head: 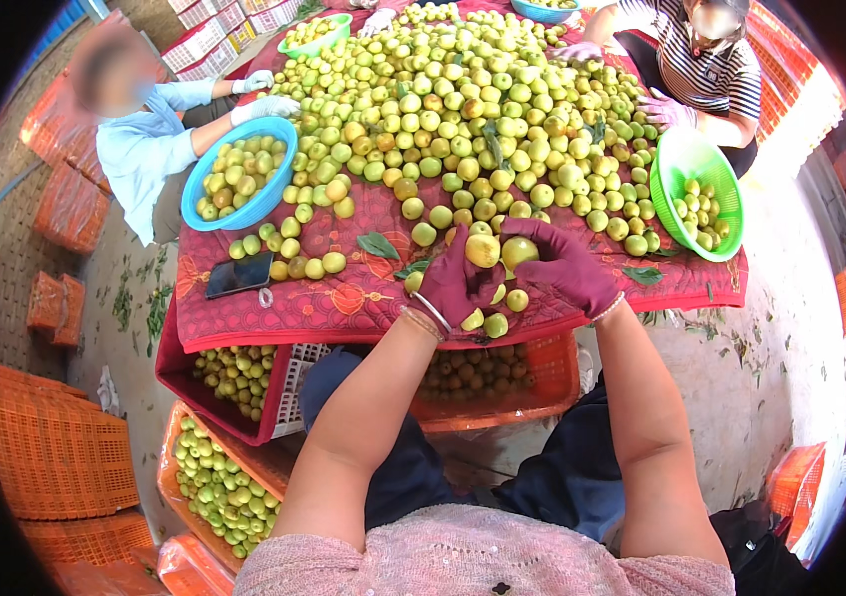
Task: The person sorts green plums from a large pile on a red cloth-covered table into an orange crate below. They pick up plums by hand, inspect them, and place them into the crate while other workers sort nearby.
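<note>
My left hand (460, 276), in a dark red glove, holds a yellow-green round fruit (482, 250) between thumb and fingers. Close beside it, my right hand (561, 264), in a matching glove, has its thumb and fingers around another yellowish fruit (520, 253). Both hands are over the near edge of a table with a red quilted cover (304, 298). Several fruits, one of them a green fruit (496, 325), lie just below and between the hands. A large heap of green and yellow fruits (460, 112) spreads beyond them.
A blue basket (291, 149) and a phone (239, 276) are at left; a green basket (661, 179) stands right. Below are a red-lined crate (274, 402) and orange crates (553, 380) of fruit. Co-workers' gloved hands (266, 109) (667, 110) touch the heap's sides.
</note>
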Demonstrator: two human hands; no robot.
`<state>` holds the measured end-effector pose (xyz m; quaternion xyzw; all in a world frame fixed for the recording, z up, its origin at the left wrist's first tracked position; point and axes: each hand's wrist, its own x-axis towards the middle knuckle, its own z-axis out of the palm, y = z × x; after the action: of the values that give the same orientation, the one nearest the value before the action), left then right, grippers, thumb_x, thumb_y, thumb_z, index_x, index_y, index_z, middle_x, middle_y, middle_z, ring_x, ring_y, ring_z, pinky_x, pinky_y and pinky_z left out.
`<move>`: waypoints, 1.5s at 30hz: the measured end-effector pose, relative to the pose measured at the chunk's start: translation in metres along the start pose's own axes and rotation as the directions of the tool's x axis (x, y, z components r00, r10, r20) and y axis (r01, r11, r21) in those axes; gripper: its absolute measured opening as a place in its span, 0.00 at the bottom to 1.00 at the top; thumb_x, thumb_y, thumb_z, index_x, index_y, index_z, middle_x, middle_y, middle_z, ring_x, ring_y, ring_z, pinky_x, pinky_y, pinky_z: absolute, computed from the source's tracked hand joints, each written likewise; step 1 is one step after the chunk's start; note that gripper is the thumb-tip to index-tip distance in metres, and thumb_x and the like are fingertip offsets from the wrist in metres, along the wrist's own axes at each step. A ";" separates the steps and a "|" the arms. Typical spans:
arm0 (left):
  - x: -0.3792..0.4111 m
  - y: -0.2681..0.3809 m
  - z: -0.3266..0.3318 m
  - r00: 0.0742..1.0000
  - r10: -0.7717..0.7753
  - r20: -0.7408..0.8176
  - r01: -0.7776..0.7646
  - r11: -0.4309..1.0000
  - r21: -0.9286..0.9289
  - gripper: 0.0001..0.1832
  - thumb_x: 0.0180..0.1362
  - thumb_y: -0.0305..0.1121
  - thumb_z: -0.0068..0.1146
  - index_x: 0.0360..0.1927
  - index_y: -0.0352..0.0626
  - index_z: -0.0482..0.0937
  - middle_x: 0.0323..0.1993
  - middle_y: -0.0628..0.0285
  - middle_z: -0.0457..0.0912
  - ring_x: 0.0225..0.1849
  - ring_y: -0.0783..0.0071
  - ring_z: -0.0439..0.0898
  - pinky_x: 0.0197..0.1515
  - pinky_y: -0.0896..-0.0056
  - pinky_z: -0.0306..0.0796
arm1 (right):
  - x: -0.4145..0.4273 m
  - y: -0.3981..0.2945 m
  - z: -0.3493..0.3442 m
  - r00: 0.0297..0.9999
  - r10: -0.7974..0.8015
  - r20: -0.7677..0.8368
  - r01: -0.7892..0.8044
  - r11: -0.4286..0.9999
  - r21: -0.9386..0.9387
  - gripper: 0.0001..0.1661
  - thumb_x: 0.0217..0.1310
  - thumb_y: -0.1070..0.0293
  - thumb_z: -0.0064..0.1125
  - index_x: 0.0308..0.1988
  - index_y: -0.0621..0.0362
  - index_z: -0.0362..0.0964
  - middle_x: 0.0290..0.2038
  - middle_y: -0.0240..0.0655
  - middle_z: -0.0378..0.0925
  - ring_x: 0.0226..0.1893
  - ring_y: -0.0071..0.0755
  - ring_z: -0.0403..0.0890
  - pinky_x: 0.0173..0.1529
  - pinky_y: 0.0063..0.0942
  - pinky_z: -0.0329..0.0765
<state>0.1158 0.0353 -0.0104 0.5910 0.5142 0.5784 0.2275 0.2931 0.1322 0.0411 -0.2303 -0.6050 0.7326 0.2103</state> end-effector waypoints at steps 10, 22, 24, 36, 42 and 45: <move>0.023 -0.001 -0.014 0.919 -0.367 0.145 0.394 0.838 -0.377 0.13 0.60 0.26 0.54 0.49 0.40 0.76 0.36 0.69 0.80 0.38 0.85 0.76 0.39 0.84 0.70 | 0.004 0.015 0.011 0.990 0.020 -0.138 -0.034 0.994 -0.104 0.28 0.54 0.70 0.66 0.55 0.59 0.70 0.45 0.28 0.77 0.42 0.17 0.76 0.47 0.17 0.74; 0.003 -0.027 -0.081 0.878 -0.426 0.220 0.190 0.731 0.655 0.27 0.48 0.40 0.65 0.51 0.39 0.74 0.44 0.50 0.80 0.44 0.63 0.79 0.46 0.63 0.73 | -0.011 0.024 -0.018 0.944 0.185 -0.272 -0.323 0.678 -0.660 0.28 0.50 0.60 0.64 0.50 0.60 0.71 0.37 0.44 0.79 0.37 0.39 0.81 0.42 0.33 0.76; -0.003 -0.029 -0.066 0.860 -0.365 0.356 0.025 0.727 0.686 0.36 0.39 0.42 0.69 0.55 0.45 0.72 0.51 0.47 0.75 0.50 0.54 0.76 0.51 0.55 0.71 | -0.011 0.040 -0.021 0.966 0.114 -0.234 -0.255 0.593 -0.764 0.29 0.48 0.60 0.64 0.50 0.59 0.71 0.37 0.49 0.79 0.40 0.52 0.80 0.45 0.40 0.75; -0.012 -0.055 -0.052 0.959 -0.249 0.133 0.258 0.965 -0.055 0.22 0.52 0.30 0.61 0.53 0.49 0.73 0.43 0.62 0.74 0.40 0.72 0.76 0.43 0.71 0.74 | 0.000 0.046 0.006 0.960 0.280 -0.005 -0.176 0.590 -0.788 0.27 0.52 0.58 0.64 0.50 0.58 0.70 0.37 0.45 0.79 0.38 0.43 0.80 0.43 0.37 0.76; -0.014 -0.014 -0.049 0.947 -0.083 0.312 0.113 0.991 -0.078 0.27 0.68 0.41 0.40 0.68 0.52 0.51 0.43 0.61 0.76 0.37 0.74 0.77 0.34 0.75 0.76 | 0.012 0.052 0.011 0.986 0.079 -0.144 -0.128 0.920 -0.370 0.22 0.55 0.57 0.63 0.45 0.61 0.73 0.35 0.36 0.79 0.38 0.28 0.78 0.45 0.27 0.74; -0.011 0.004 -0.041 0.859 -0.374 0.348 0.371 0.925 0.079 0.50 0.46 0.29 0.66 0.67 0.39 0.44 0.51 0.60 0.76 0.50 0.67 0.78 0.52 0.67 0.73 | 0.012 0.037 0.027 0.969 0.151 -0.197 -0.207 0.929 -0.307 0.21 0.55 0.60 0.64 0.45 0.60 0.73 0.34 0.35 0.79 0.37 0.28 0.78 0.45 0.27 0.75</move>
<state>0.0816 0.0105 -0.0031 0.5764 0.5712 0.4042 0.4220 0.2661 0.1111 0.0079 -0.3780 -0.6738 0.6164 0.1523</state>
